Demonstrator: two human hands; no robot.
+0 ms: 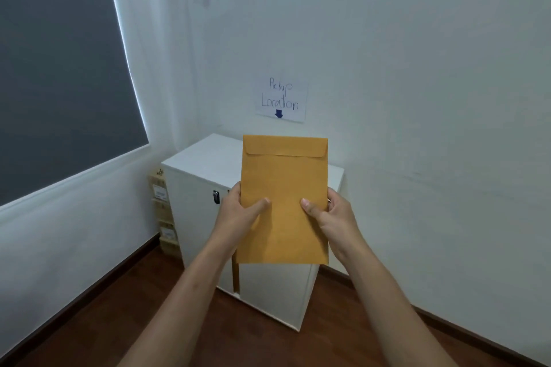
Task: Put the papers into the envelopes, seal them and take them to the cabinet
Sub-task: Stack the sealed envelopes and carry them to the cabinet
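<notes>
Ahead, white cabinet [205, 158] under wall sign [281, 101], behind held envelopes [284, 199].

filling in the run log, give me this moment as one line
phase: carry to cabinet | hands: left hand and right hand grip flat brown paper envelope, flap closed | target: white cabinet below handwritten pickup location sign

Cabinet top [208, 155] bare; walls [417, 98] close behind, left.

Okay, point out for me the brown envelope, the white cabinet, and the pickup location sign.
brown envelope [284, 188]: head view, middle of its flap side.
white cabinet [208, 158]: head view, bare part of its top, left of the envelope.
pickup location sign [280, 100]: head view, centre of the handwritten sheet.
</notes>
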